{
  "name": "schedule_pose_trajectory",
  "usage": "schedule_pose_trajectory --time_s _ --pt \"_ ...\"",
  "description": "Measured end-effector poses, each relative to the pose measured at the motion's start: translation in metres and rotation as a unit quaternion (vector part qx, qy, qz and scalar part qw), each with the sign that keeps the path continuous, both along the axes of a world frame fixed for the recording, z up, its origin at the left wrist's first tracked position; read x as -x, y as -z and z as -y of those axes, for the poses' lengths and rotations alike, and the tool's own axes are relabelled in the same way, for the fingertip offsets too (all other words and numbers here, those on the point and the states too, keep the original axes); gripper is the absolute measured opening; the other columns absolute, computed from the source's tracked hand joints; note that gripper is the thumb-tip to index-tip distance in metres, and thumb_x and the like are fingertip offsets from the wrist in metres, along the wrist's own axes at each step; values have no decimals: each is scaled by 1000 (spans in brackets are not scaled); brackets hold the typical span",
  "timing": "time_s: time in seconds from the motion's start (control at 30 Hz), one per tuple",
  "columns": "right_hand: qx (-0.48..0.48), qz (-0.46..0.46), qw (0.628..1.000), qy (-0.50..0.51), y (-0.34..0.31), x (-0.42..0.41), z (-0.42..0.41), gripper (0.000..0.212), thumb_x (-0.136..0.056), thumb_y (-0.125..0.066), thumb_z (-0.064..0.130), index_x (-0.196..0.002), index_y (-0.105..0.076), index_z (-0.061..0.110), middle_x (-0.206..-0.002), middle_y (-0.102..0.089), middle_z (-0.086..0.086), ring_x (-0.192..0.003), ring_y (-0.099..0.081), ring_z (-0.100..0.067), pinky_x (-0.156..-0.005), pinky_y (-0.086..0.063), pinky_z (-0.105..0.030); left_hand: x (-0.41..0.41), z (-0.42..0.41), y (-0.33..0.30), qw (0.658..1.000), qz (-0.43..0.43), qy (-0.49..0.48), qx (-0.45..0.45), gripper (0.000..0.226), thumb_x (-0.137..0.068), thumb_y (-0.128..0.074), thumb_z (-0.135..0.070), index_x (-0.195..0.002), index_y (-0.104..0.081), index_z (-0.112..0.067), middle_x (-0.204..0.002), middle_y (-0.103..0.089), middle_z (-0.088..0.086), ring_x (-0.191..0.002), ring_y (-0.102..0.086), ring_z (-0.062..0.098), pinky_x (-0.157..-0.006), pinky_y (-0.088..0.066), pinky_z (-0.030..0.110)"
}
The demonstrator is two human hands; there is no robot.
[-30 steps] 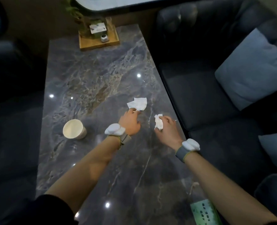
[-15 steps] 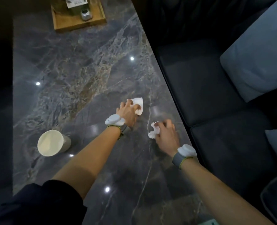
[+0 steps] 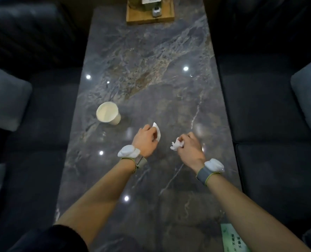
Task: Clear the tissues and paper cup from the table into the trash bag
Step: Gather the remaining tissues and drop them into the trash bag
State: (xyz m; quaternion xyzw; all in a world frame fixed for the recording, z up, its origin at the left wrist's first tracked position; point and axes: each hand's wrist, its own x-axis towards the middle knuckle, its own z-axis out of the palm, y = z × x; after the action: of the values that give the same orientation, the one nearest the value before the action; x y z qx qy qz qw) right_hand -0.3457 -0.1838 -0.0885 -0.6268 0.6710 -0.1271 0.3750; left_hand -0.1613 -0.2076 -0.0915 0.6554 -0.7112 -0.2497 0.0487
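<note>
Paper cup point(image 3: 108, 113) upright on tabletop point(image 3: 151, 73), up-left of left hand point(image 3: 145, 140). Left hand palm-down, fingers curled over flat tissue point(image 3: 157, 132) (mostly hidden; one edge shows past the fingers). Right hand point(image 3: 190, 145) fisted around crumpled tissue point(image 3: 176, 144), wad protruding left. Green packet point(image 3: 233, 237) cut off by right forearm.

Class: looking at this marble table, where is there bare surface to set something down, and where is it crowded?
Bare: the wide stretch between the wooden tray at the far end and the paper cup, and the right half beyond the right hand. Crowded: mid-table, where the cup, the left hand and right hand hold tissues close together. A green packet takes the near right corner.
</note>
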Motion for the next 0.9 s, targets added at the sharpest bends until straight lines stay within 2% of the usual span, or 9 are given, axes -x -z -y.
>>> schedule_pose_trajectory --time_s 0.1,0.23,0.27,0.4,0.53,0.67,0.8,0.9 --pt "30 7 998 -59 -8 -33 -13 13 -75 -62 7 -88 -61 7 -100 -51 -15 -91 -53 -35 -80 -45 -38 -29 -35 -15 998 -19 -62 15 12 -80 -60 -13 -90 -58 -7 -99 -53 14 -87 -50 36 -68 -36 34" --pt "70 6 990 -123 -17 -84 -36 13 -74 -62 6 -86 -62 7 -94 -52 -15 -88 -53 -36 -74 -43 -35 -74 -95 -30 987 -28 -153 51 10 -79 -61 -13 -88 -59 -8 -96 -55 13 -86 -51 35 -70 -45 39" --pt "76 16 981 -178 -22 -124 -61 12 -74 -61 6 -86 -62 6 -94 -52 -15 -87 -53 -36 -74 -41 -34 -109 -138 -35 976 -21 -207 68 10 -79 -61 -13 -87 -58 -9 -94 -54 13 -85 -51 35 -70 -46 41" --pt "86 24 968 -234 -23 -175 -93 11 -74 -61 4 -85 -62 5 -93 -52 -15 -88 -53 -37 -73 -37 -30 -153 -205 -34 958 -29 -276 76 9 -81 -59 -15 -86 -57 -8 -91 -53 14 -81 -52 36 -72 -47 42" --pt "76 30 950 -302 -22 -227 -138 10 -77 -61 8 -87 -63 5 -96 -53 -17 -91 -53 -36 -77 -42 -35 -188 -278 -30 933 -34 -348 87 11 -79 -64 -13 -86 -57 -8 -89 -49 13 -78 -50 32 -67 -45 42" --pt "66 30 918 -391 -12 -289 -214 10 -79 -59 7 -89 -61 5 -96 -52 -17 -88 -54 -35 -73 -38 -30 -226 -374 -13 890 -40 -449 69 17 -79 -62 -14 -95 -55 -10 -93 -47 10 -80 -50 30 -71 -48 44" --pt "47 13 886 -461 3 -328 -272 17 -78 -59 7 -94 -62 7 -98 -53 -17 -93 -54 -36 -77 -42 -36 -240 -450 5 834 -86 -543 42 46 -76 -61 -19 -119 -44 -21 -112 -53 12 -101 -53 32 -83 -47 43" --pt "15 -4 860 -510 20 -355 -315 25 -79 -59 10 -103 -61 9 -104 -54 -17 -94 -54 -38 -79 -44 -38 -243 -503 31 796 -101 -597 7 47 -76 -63 -20 -120 -45 -17 -114 -53 13 -106 -52 34 -85 -46 43"
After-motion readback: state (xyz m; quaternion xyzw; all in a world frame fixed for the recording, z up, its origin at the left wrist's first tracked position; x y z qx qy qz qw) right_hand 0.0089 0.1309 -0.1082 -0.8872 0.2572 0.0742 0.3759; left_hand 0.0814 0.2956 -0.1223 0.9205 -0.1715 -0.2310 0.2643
